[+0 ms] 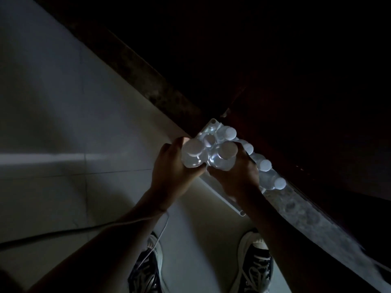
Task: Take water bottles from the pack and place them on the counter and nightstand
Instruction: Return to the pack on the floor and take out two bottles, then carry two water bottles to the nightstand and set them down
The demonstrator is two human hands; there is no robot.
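Dim scene, viewed from above. Nearest: two dark lace-up shoes with pale soles, left shoe (pixel 146 269) and right shoe (pixel 256 265), standing on a pale tiled floor (pixel 63 187); a thin pale cable (pixel 163 227) hangs past the left forearm toward the left shoe, and a dark cord (pixel 42 236) runs across the tiles at lower left. Next: two bare forearms reaching forward. Left hand (pixel 173 168), fingers curled round a clear water bottle with white cap, left bottle (pixel 191 152), gripped at its body. Right hand (pixel 237 176), fingers curled round a second capped bottle, right bottle (pixel 225 154), held just beside the first; the two bottles touch or nearly touch. Beneath and beyond the hands: the pack (pixel 213 134) of further white-capped bottles in clear wrap, resting on the floor against a speckled stone strip (pixel 306 216) that runs diagonally across the frame; more caps line the pack's right side. Farthest: dark area beyond the strip, detail not discernible.
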